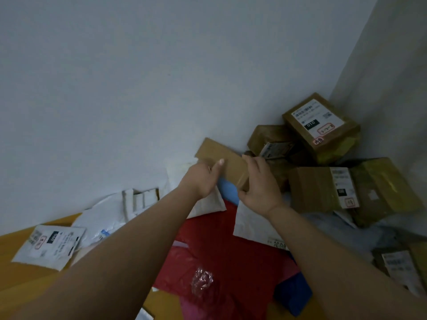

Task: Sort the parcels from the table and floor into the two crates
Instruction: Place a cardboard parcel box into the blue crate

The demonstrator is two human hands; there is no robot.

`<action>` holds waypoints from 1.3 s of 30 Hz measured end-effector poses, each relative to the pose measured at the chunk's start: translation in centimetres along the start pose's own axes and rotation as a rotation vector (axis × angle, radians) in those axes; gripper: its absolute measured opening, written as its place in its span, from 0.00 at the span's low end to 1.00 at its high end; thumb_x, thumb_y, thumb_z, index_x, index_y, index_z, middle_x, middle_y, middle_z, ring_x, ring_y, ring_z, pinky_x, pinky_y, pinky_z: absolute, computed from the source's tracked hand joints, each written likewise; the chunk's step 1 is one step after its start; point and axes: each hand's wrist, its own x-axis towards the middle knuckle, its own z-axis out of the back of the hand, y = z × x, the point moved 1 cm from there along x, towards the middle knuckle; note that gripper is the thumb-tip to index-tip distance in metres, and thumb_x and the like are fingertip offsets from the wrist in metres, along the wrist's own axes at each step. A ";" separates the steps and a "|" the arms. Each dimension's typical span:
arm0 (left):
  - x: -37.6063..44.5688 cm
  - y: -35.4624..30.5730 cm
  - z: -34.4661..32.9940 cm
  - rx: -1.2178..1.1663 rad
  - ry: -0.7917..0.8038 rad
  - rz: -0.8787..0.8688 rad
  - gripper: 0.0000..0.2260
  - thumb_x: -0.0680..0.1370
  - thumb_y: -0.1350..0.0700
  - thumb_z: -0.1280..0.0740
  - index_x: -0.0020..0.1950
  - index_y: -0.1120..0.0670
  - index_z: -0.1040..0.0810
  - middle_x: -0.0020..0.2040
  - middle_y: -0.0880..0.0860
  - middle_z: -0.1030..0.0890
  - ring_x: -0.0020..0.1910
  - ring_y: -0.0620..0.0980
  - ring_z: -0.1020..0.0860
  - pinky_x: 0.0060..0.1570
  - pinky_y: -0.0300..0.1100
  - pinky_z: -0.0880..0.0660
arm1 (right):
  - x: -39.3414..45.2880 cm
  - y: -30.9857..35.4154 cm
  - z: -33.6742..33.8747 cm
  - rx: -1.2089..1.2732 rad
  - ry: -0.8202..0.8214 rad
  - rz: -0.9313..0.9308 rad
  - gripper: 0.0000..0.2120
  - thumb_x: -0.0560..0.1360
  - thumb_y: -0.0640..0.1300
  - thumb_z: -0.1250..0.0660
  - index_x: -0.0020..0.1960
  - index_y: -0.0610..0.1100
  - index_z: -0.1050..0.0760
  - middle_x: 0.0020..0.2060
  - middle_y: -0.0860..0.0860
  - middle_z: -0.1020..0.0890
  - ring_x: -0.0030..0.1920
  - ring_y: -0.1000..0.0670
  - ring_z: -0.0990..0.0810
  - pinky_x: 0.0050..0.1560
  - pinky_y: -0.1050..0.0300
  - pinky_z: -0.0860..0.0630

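Between the two hands, against the wall, a flat brown cardboard parcel (223, 161) is held: the left hand (203, 179) grips its left end with the thumb raised on the face, and the right hand (258, 183) pinches its right end with curled fingers. The step in hand is judged to be the picking up of this parcel from the table (13, 248). For the next move a lift clear of the pile is needed, then a carry to one of the crates; neither crate is seen.

To the right of the right hand, stacked brown boxes (321, 128) with labels are crowded in the corner, touching the parcel's far end, so a knock could be given to them. Under both forearms a red plastic bag (221, 245) is spread. Below the left hand white mailer bags (101, 218) lie, and a small labelled white envelope (49, 245) lies further left.
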 end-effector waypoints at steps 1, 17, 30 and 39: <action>-0.4 0.1 0.5 -0.139 -0.020 0.045 0.23 0.80 0.37 0.47 0.44 0.55 0.27 0.50 0.61 0.19 0.49 0.57 0.20 0.46 0.49 0.22 | -0.4 1.1 0.1 0.000 0.002 0.071 0.37 0.68 0.38 0.27 0.73 0.38 0.38 0.64 0.41 0.32 0.64 0.43 0.31 0.63 0.51 0.30; -14.2 7.9 10.3 -0.920 -0.053 -0.129 0.28 0.77 0.50 0.31 0.74 0.44 0.39 0.58 0.52 0.18 0.54 0.52 0.18 0.46 0.51 0.18 | -9.7 14.6 3.2 0.225 -0.170 -0.061 0.31 0.76 0.57 0.35 0.70 0.38 0.34 0.64 0.42 0.28 0.64 0.45 0.29 0.65 0.45 0.30; -23.2 8.9 14.4 -0.594 0.141 -0.299 0.13 0.80 0.49 0.36 0.64 0.44 0.21 0.50 0.47 0.15 0.45 0.43 0.17 0.44 0.37 0.22 | -14.0 20.9 4.7 1.081 -0.245 -0.385 0.22 0.80 0.56 0.39 0.65 0.42 0.29 0.56 0.41 0.19 0.55 0.41 0.18 0.56 0.39 0.21; -29.1 10.3 14.6 -0.432 -0.023 -0.275 0.13 0.76 0.40 0.34 0.56 0.43 0.18 0.42 0.42 0.15 0.41 0.37 0.18 0.36 0.27 0.26 | -18.9 21.4 5.0 1.345 -0.278 -0.391 0.17 0.82 0.55 0.44 0.57 0.45 0.22 0.54 0.42 0.18 0.56 0.42 0.18 0.53 0.41 0.20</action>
